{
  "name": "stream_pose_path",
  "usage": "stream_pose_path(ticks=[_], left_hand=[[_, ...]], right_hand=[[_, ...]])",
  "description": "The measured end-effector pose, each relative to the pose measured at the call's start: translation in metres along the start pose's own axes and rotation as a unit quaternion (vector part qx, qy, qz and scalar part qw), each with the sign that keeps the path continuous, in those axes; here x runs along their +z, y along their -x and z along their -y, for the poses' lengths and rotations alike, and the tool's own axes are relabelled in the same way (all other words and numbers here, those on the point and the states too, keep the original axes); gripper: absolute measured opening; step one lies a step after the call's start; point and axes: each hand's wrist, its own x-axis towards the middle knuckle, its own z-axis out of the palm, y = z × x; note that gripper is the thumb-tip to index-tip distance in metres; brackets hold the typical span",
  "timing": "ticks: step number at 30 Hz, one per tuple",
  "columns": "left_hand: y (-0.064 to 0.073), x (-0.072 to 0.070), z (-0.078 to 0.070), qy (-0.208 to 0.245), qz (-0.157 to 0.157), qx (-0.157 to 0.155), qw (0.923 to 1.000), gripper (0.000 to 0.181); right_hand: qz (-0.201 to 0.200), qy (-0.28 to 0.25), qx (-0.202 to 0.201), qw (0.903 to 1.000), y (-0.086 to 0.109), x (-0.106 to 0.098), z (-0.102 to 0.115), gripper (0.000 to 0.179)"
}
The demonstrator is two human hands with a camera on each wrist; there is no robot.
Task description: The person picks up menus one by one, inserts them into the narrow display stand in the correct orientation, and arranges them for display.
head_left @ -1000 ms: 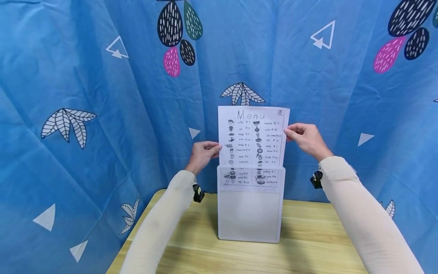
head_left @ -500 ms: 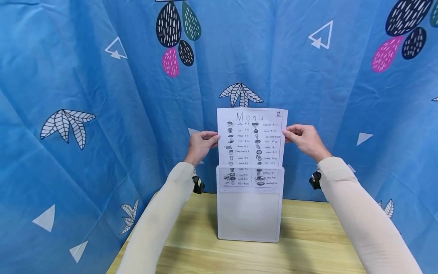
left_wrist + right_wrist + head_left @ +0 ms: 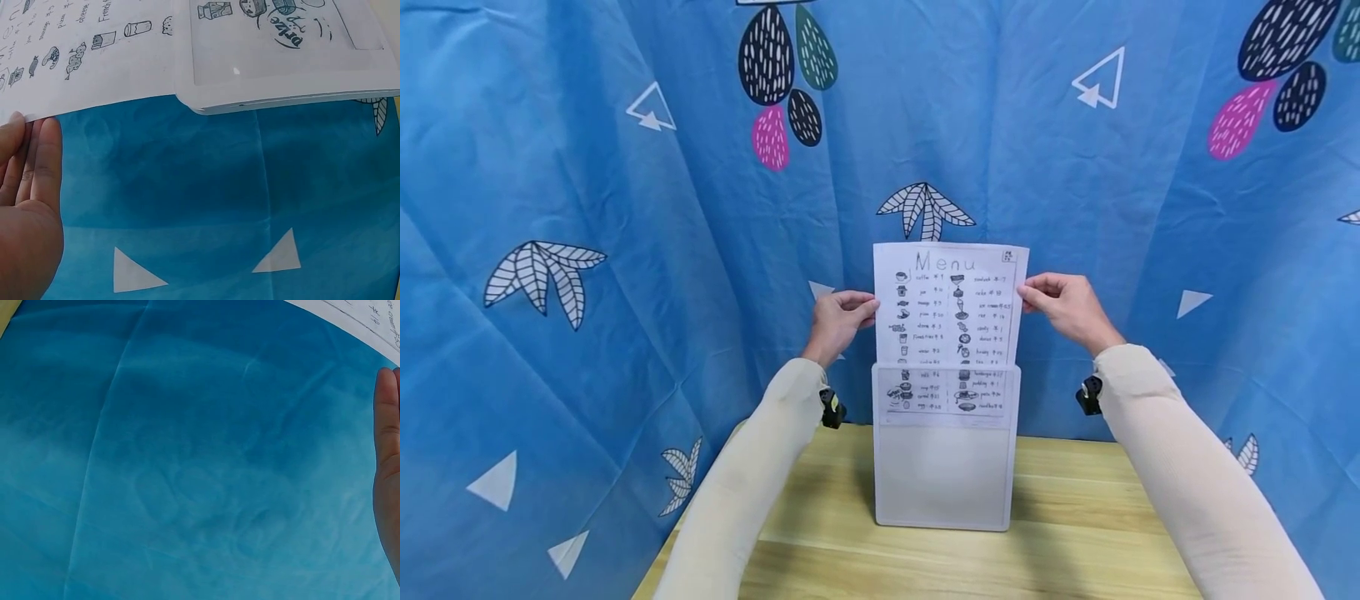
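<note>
A white paper menu (image 3: 947, 317), headed "Menu" with small food drawings and prices, stands upright in the head view. Its lower part shows through the clear front of an upright display holder (image 3: 943, 475) with a pale frame; its upper part sticks out above. My left hand (image 3: 838, 323) pinches the menu's left edge between thumb and fingers. At the right edge, a little higher up, my right hand (image 3: 1070, 308) pinches the sheet too. In the left wrist view the thumb and fingers (image 3: 47, 162) meet at the paper's edge, beside the holder's rounded corner (image 3: 200, 106).
The holder stands on a light wood table (image 3: 1075, 500). Behind and to the left hangs a blue patterned curtain (image 3: 1037, 125), close behind the table's back edge. Both forearms, in pale sleeves (image 3: 760, 475) with small black wrist cameras (image 3: 832, 408), flank the holder.
The menu has slid down a little further into the holder, so more of its lower drawings show behind the clear front. My hands still grip its sides.
</note>
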Motion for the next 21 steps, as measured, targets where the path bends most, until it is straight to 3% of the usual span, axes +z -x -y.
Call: stream_pose_path(ticks=[21], left_hand=[[0.0054, -0.0008, 0.0090, -0.011, 0.012, -0.005, 0.9999, 0.017]], right_hand=[[0.007, 0.003, 0.003, 1.0000, 0.0054, 0.0065, -0.0101, 0.038]])
